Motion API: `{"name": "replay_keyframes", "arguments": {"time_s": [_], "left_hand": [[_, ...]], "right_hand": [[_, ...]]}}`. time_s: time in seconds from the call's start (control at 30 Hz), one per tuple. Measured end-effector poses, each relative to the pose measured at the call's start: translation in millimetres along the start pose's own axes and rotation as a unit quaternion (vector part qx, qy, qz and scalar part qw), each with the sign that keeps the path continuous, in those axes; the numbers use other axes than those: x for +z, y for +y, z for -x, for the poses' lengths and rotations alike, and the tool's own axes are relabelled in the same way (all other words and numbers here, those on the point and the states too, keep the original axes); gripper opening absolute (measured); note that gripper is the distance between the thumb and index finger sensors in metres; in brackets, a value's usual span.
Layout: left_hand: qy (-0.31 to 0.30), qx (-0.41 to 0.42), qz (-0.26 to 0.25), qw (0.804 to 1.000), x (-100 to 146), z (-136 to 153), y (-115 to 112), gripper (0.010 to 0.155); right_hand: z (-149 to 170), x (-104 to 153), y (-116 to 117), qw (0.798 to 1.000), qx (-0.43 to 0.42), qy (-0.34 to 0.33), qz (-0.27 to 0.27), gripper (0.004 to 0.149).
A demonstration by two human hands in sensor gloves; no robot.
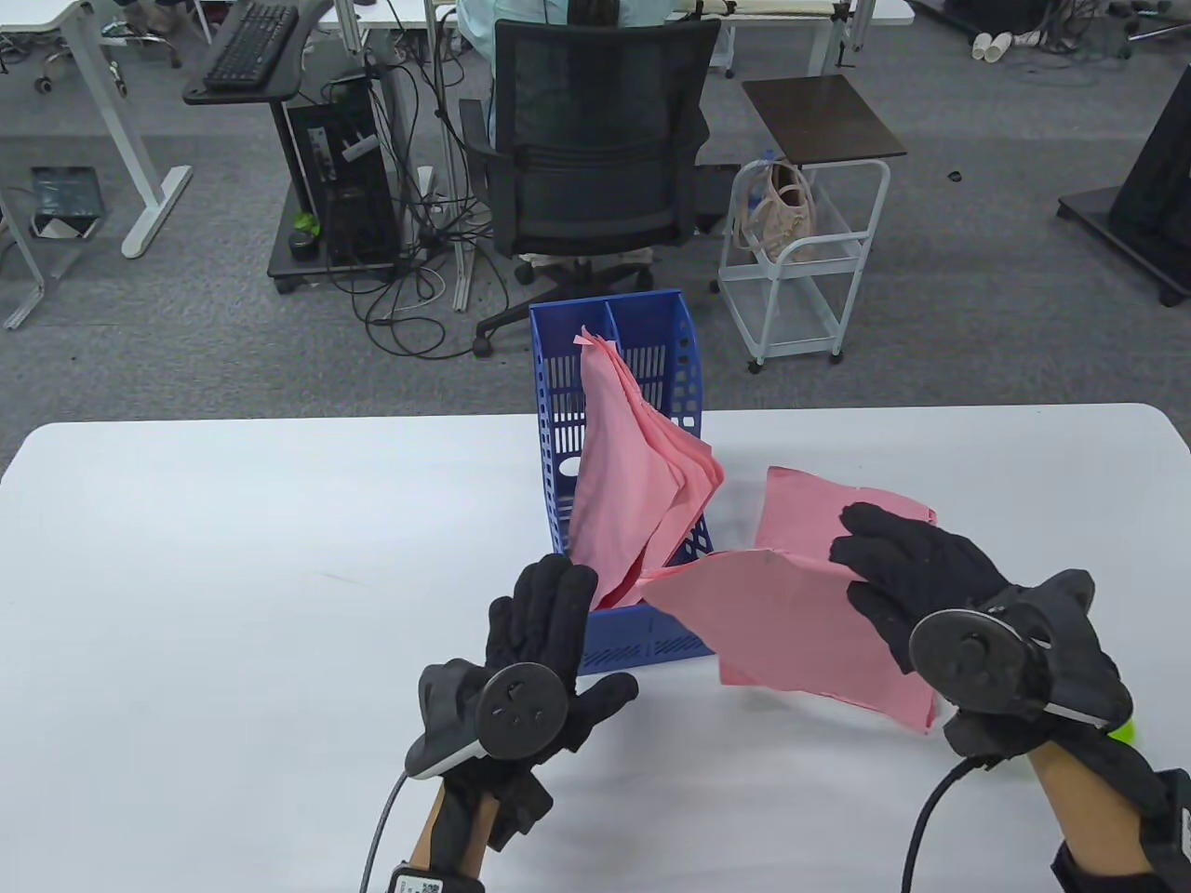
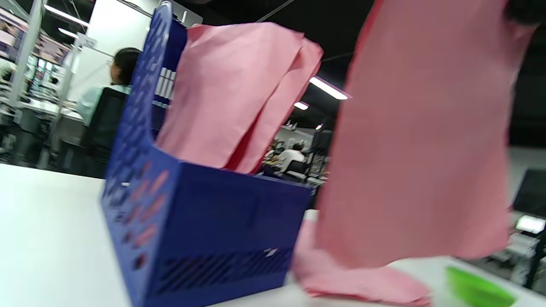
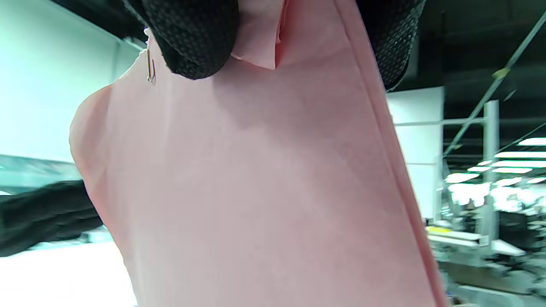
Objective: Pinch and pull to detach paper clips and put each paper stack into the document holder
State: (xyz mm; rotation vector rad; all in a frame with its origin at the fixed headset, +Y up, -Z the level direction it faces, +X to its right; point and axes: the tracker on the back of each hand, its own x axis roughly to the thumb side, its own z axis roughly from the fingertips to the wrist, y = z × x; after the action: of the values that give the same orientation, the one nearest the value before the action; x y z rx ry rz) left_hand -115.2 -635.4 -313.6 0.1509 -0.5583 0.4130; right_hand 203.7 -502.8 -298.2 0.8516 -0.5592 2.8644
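A blue document holder stands at the table's middle with several pink sheets leaning out of it. My right hand grips a pink paper stack lifted above the table just right of the holder. The right wrist view shows gloved fingers pinching that stack, with a small metal paper clip on its edge. Another pink stack lies flat on the table behind it. My left hand hovers at the holder's near left corner, fingers straight, holding nothing. The left wrist view shows the holder and the held stack.
A green object peeks out behind my right wrist; it also shows as a green dish. Beyond the table's far edge a person sits in a black office chair, beside a white cart.
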Motion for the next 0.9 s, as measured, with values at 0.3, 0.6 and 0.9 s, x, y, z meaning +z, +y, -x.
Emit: {"name": "replay_keyframes", "arguments": {"time_s": [0.3, 0.6, 0.9], "left_hand": [[-0.035, 0.216, -0.044, 0.975, 6, 17, 15, 0.079], [-0.020, 0.250, -0.080, 0.965, 9, 20, 22, 0.045], [-0.002, 0.156, -0.092, 0.984, 14, 11, 35, 0.044]], "right_hand": [[-16, -12, 31, 0.985, -0.155, -0.074, 0.004, 0.043], [-8, -14, 53, 0.971, -0.229, -0.068, -0.025, 0.055], [-12, -12, 37, 0.986, -0.161, -0.040, 0.027, 0.061]]}}
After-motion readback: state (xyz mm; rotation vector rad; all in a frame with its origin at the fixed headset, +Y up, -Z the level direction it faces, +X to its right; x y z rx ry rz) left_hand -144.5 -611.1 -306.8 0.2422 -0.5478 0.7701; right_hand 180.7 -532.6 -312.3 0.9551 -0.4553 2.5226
